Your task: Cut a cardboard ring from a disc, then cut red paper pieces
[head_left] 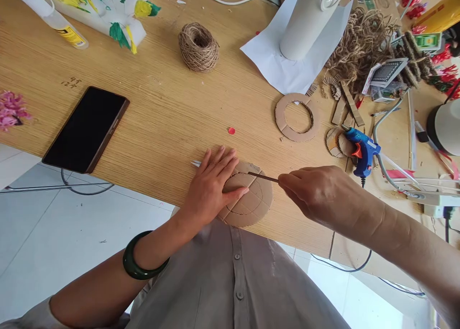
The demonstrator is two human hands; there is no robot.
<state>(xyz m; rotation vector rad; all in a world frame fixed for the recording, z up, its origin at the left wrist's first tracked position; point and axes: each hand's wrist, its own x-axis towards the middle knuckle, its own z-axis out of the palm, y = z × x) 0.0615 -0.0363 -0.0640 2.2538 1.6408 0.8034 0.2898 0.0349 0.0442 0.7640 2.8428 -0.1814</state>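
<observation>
Two hands share the work: the right hand [305,187] is closed around a thin dark blade [264,177], and the left hand [212,190] lies spread on the cardboard disc [264,199], its thumb inside the drawn circle. The blade's tip meets that line, though whether it has pierced the card is hard to tell from here. Short, shallow strokes should follow the curve best, with the disc turned rather than the wrist twisted, and the thumb kept out of the blade's path. The disc sits at the near edge of the desk [158,127]; fuller support would steady it. Beyond lie a cardboard ring [280,114] and a blue glue gun [364,151].
</observation>
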